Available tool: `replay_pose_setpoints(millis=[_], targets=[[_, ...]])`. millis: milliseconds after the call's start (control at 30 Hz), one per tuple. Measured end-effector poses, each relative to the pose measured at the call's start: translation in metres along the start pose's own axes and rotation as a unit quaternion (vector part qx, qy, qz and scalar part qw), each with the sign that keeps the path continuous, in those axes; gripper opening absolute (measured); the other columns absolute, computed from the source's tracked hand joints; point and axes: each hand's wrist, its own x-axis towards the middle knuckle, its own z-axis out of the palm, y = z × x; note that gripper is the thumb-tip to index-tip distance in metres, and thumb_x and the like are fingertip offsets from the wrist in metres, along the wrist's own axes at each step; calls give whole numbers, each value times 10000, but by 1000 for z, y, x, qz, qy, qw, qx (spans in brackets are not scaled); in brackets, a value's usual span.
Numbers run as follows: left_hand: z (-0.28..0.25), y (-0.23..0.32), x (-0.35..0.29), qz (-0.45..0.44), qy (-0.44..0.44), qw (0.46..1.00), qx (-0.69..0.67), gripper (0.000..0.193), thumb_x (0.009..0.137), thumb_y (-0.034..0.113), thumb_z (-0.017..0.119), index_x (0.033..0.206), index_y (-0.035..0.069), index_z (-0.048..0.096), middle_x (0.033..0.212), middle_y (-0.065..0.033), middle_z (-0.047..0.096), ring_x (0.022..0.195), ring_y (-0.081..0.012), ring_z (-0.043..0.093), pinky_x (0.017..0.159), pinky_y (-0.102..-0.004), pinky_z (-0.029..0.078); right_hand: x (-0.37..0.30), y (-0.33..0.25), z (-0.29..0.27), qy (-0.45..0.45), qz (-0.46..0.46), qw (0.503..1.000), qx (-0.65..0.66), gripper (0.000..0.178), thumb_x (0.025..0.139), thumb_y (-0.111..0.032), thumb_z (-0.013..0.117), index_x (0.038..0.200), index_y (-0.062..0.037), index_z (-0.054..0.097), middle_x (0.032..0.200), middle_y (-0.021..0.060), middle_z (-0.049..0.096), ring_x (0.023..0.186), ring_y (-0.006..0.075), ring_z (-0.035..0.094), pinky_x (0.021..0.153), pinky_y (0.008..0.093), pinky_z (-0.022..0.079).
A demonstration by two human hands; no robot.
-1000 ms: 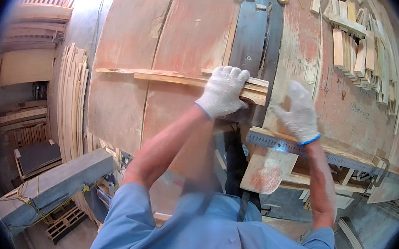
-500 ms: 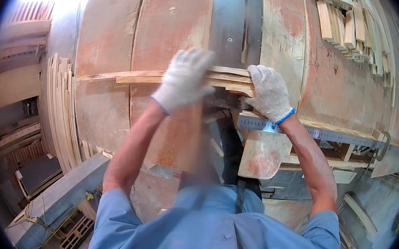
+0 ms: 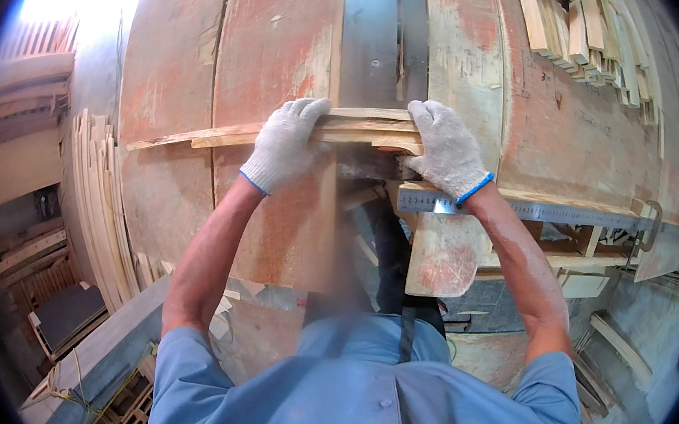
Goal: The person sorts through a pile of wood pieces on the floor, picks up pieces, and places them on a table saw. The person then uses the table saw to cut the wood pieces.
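Several narrow wood strips [image 3: 368,125] lie stacked crosswise over the worktable, in front of me. My left hand [image 3: 285,143], in a whitish knit glove, is closed over the strips near their middle. Left of it, a long thin strip [image 3: 171,140] sticks out over the table. My right hand [image 3: 450,149], gloved the same way with a blue cuff edge, grips the right ends. Its thumb is on the near side and its fingers are on the far side. Beneath the strips runs a dark metal plate [image 3: 368,47] set into the reddish, worn tabletop [image 3: 279,34].
A steel ruler [image 3: 536,210] runs along the table's near edge, under my right forearm. Cut wood pieces [image 3: 569,30] are piled at the far right. Long strips [image 3: 95,205] stand at the left, behind a grey beam [image 3: 109,353] with yellow cord.
My left hand, blurred and with its fingers reaching farther forward before, has come back slightly and settled on the strips. My right hand stays at their right ends. The whole view has shifted a little.
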Motion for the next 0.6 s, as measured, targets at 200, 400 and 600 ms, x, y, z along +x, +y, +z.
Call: replay_pose_setpoints(millis=[200, 400, 600], targets=[[-34, 9, -59, 54, 18, 998, 1, 775, 726, 49, 879, 1439, 45, 575, 1363, -185, 651, 1275, -393, 619, 1112, -495, 499, -52, -63, -47, -34, 10, 995, 89, 913, 746, -345, 915, 1470, 19, 494, 1440, 249, 521, 1331, 419, 544, 1138, 474, 474], [-20, 27, -38, 27, -6, 1000, 2, 778, 745, 96, 907, 1446, 68, 570, 1375, -162, 638, 1298, -379, 590, 1111, -486, 490, -59, -31, -33, 22, 45, 990, 134, 845, 836, -354, 861, 1486, 43, 494, 1472, 264, 525, 1384, 427, 512, 1182, 479, 430], [7, 41, 16, 6, -38, 999, -28, 755, 772, 141, 888, 1451, 79, 564, 1355, -174, 639, 1286, -395, 589, 1090, -487, 490, -48, 14, -21, 72, 67, 994, 42, 733, 817, -283, 843, 1423, 10, 552, 1385, 222, 581, 1306, 416, 553, 1131, 485, 463]])
